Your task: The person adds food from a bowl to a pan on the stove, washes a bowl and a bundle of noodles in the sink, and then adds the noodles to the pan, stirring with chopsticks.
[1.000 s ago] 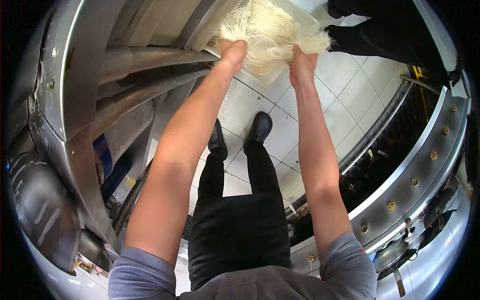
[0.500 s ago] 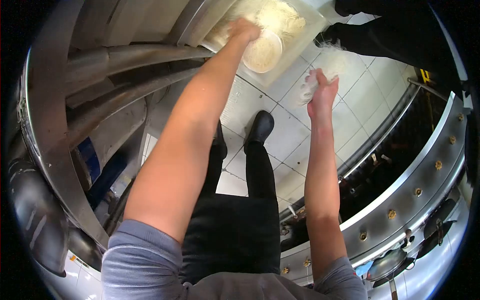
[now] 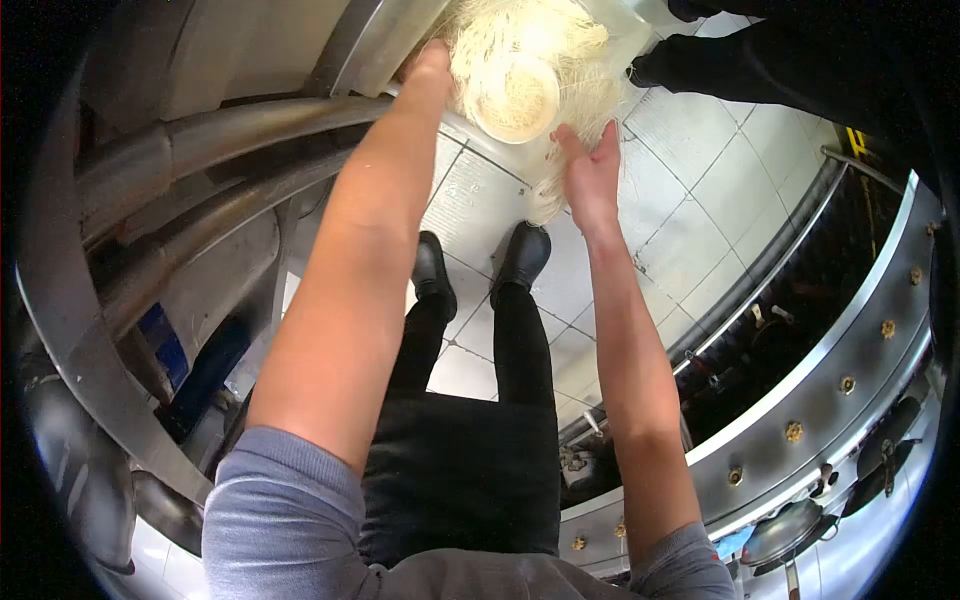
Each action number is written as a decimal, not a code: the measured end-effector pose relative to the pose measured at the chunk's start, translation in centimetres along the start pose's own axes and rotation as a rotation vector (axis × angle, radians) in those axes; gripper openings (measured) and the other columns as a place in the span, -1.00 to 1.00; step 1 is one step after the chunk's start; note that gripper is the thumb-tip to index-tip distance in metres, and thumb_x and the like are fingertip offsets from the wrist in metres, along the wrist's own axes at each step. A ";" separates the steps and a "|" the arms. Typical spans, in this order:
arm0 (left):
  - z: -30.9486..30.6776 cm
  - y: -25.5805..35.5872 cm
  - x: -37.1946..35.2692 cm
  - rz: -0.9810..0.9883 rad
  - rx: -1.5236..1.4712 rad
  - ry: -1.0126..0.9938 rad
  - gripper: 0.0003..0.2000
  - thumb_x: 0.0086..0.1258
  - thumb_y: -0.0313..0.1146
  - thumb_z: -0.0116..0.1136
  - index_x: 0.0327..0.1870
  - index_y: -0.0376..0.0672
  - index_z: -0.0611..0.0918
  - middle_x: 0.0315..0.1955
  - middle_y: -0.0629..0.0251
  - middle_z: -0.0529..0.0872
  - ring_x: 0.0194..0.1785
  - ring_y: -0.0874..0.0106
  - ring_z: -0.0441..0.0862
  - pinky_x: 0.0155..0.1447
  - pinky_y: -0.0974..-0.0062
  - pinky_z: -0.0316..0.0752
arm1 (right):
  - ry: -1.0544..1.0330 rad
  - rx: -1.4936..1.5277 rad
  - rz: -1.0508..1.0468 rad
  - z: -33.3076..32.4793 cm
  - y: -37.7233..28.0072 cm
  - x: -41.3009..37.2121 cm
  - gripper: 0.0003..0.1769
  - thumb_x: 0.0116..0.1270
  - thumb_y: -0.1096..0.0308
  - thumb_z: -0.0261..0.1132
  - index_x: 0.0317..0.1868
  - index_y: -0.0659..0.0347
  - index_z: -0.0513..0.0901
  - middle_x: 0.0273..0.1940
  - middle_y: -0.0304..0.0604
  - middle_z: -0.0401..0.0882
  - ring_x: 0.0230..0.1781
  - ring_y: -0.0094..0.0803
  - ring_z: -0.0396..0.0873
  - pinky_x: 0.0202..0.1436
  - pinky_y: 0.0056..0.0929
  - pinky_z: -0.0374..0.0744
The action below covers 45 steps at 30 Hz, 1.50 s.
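Note:
Thin pale noodles (image 3: 530,30) lie heaped in a translucent plastic bin (image 3: 625,35) at the top of the view. A round white bowl (image 3: 556,95) sits among them, with noodles inside it. My left hand (image 3: 430,60) is at the bin's left side, beside the noodle heap; its fingers are mostly hidden. At the bin's near right corner, my right hand (image 3: 592,180) holds a loose bunch of noodles (image 3: 547,190). Strands spread up over the bin's edge and hang below the fingers on the left.
White floor tiles (image 3: 690,150) surround my black shoes (image 3: 523,255). Another person's dark trouser leg (image 3: 730,70) stands at upper right. A curved steel stove front (image 3: 760,440) with brass knobs runs along the right, pans beyond it. Metal rails (image 3: 230,130) stand at left.
My right hand has moved left to the bin with its noodles. My left hand has shifted left, away from the bowl to the bin's left side.

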<state>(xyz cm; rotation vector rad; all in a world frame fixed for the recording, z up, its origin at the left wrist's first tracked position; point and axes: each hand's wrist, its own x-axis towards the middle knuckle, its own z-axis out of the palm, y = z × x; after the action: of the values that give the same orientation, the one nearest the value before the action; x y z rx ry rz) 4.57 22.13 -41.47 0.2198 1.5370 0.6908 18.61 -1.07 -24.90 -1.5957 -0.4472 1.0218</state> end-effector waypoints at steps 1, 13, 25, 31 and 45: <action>0.0 0.6 -1.2 -0.025 0.056 -0.039 -0.61 0.44 -0.26 0.06 0.14 -0.38 0.49 0.13 0.04 0.58 0.14 0.24 0.59 0.21 0.19 0.52 | -0.006 -0.019 0.007 -0.1 0.4 -0.1 -0.62 0.37 0.46 0.20 0.15 0.35 0.37 -0.11 -0.13 0.60 -0.20 -0.48 0.55 -0.11 -0.48 0.53; 0.9 2.8 -8.0 -0.024 -0.088 -0.285 -0.43 0.55 0.01 -0.31 0.38 -0.23 0.31 0.28 0.09 0.48 0.29 0.22 0.48 0.33 0.12 0.41 | 0.008 -0.121 -0.015 1.0 1.9 0.6 -0.57 0.31 0.46 0.21 0.16 0.43 0.41 0.11 0.05 0.46 0.14 -0.21 0.47 0.27 -0.38 0.36; 0.0 0.6 -8.1 -0.049 -0.148 -0.265 -0.72 0.53 -0.27 -0.18 0.13 -0.12 0.49 0.07 0.14 0.60 0.10 0.25 0.56 0.06 0.17 0.57 | 0.039 -0.253 -0.114 1.2 1.9 1.4 -0.61 0.30 0.50 0.25 0.11 0.33 0.40 -0.10 -0.13 0.59 -0.19 -0.41 0.57 -0.10 -0.45 0.55; -1.0 1.7 -20.0 -0.187 -0.128 -0.313 -0.74 0.44 -0.21 0.00 0.06 -0.06 0.52 -0.10 0.25 0.61 -0.09 0.37 0.50 -0.14 0.43 0.41 | -0.072 0.010 -0.084 3.4 -1.5 1.2 -0.57 0.28 0.50 0.29 0.12 0.32 0.39 -0.07 -0.12 0.58 -0.13 -0.37 0.58 -0.03 -0.39 0.56; -7.5 1.5 -24.5 -0.053 0.285 -0.654 -0.49 0.14 -0.43 0.36 0.14 -0.22 0.46 0.04 0.26 0.57 0.08 0.44 0.49 0.02 0.40 0.42 | -0.334 -0.023 0.113 4.0 -4.3 2.4 -0.32 0.22 0.45 0.36 0.30 0.34 0.27 0.10 0.00 0.52 0.05 -0.26 0.56 0.08 -0.35 0.57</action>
<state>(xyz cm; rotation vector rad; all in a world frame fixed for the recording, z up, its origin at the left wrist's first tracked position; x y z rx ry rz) -0.35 8.02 -20.59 0.5580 0.9978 0.3031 17.72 4.45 -21.76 -1.4872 -0.6012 1.3826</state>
